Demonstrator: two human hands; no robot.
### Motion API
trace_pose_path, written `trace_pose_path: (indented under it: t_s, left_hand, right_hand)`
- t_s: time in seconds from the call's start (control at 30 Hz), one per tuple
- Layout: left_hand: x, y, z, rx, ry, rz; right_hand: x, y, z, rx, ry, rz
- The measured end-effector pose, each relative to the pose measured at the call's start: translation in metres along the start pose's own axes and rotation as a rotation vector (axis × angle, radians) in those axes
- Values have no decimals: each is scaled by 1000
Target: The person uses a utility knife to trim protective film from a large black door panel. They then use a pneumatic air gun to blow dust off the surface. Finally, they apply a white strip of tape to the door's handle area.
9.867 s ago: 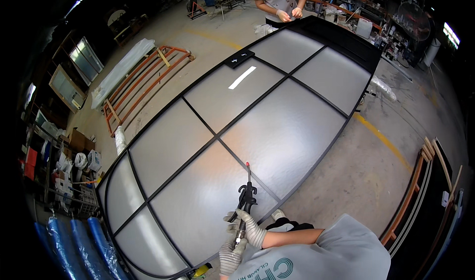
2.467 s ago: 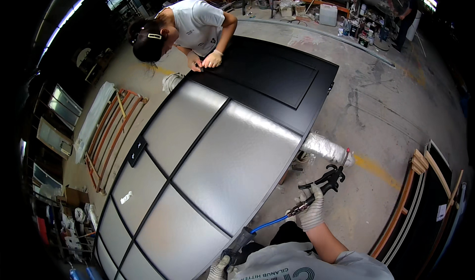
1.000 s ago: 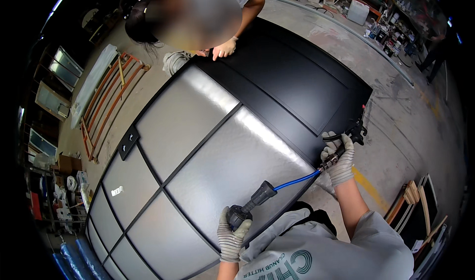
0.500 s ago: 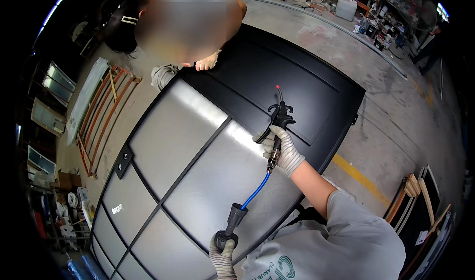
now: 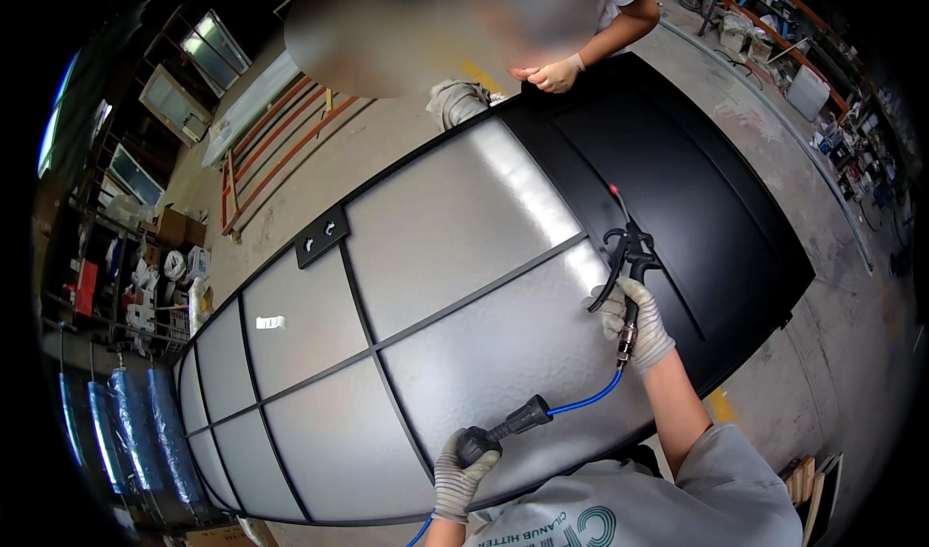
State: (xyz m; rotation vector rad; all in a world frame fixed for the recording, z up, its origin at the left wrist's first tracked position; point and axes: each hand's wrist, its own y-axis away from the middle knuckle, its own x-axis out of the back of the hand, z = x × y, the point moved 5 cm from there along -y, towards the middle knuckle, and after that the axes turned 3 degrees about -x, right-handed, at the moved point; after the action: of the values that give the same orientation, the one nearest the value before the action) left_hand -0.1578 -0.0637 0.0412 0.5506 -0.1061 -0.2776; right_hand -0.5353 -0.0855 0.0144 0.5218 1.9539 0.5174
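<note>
A second ago the air gun point(image 5: 634, 252) hung out by the near right edge of the big framed panel point(image 5: 455, 218); now the right hand point(image 5: 648, 320), wrapped round its grip, has swung it in, so I'd judge the nozzle can serve the solid black section point(image 5: 745, 189). I can't tell whether the lever is squeezed. Nearer and to the left, the left hand point(image 5: 455, 484) grips a black fitting point(image 5: 508, 426) on the blue hose point(image 5: 590, 399). The gun is matte black, hooked at the top, with a metal coupling below and a thin, bent, red-tipped nozzle pointing away to the far side.
</note>
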Motion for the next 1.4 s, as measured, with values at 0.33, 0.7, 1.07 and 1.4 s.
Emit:
trace_pose_path:
  t_s: [0.33,0.7,1.07,1.4]
  left_hand:
    - [49,22,-56,144,375,274]
    - [45,-8,-72,-14,208,146]
    - [49,-29,-75,-77,159,-28]
    - [45,-33,-49,-29,12,-145]
  right_hand:
    - [-93,-7,97,-377,494,-213]
    - [-47,33,31,160,175,91]
    - [15,108,50,404,-94,311]
    - [37,141,58,489,-257,374]
